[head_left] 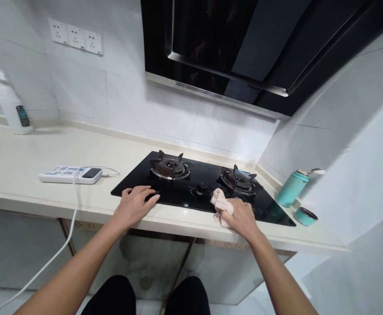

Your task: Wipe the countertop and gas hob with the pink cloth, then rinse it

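Observation:
A black glass gas stove point(198, 170) with two burners is set into the pale countertop. My right hand point(242, 215) is closed around a crumpled light pink cloth point(222, 204), which lies against the stove's front edge, just right of the control knob point(201, 188). My left hand point(135, 203) rests flat on the stove's front left edge, fingers stretched out and holding nothing. Beyond it stands the left burner point(171, 168); the right burner point(239, 180) is behind the cloth.
A white power bank point(70, 174) with a cable lies left of the stove. At the right stand a teal bottle point(292, 189) and a teal cup-like lid point(305, 216). A white bottle point(13, 105) is at the far left. The black range hood point(224, 48) overhangs the stove.

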`<state>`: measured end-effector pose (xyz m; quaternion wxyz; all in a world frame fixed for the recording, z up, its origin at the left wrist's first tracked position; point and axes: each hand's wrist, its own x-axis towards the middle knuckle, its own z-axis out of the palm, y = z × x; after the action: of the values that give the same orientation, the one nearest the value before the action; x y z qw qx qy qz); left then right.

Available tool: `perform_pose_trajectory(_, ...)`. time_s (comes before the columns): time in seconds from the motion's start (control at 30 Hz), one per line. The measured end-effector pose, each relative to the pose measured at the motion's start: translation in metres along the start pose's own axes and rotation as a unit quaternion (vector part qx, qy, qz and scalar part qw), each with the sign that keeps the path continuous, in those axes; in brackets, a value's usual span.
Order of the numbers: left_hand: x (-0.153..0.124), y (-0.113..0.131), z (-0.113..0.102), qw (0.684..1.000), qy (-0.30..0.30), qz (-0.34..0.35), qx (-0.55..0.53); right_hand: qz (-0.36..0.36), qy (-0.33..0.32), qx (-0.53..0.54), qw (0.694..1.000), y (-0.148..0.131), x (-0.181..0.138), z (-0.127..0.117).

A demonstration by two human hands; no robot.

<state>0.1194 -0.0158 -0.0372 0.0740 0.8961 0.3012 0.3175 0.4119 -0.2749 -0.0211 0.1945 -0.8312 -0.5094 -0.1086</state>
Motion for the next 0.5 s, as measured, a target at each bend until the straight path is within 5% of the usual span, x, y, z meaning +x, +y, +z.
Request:
perform_pose_trajectory(0.17, -0.002, 0.001, 0.001, 1.0, 0.005, 0.008, 0.004, 0.087, 0.052, -0.07, 0.992, 0.04, -0.043, -0.008)
perform_pose_trajectory(0.33, -0.003, 0.001, 0.007, 0.999, 0.021, 0.02, 0.034, 0.2, 0.039, 0.096, 0.974, 0.068, -0.087, -0.03)
perform_pose_trajectory(0.5, -0.003, -0.001, 0.012, 0.998, 0.033, 0.023, 0.04, 0.238, 0.18, 0.109, 0.948, 0.095, -0.056, -0.057)
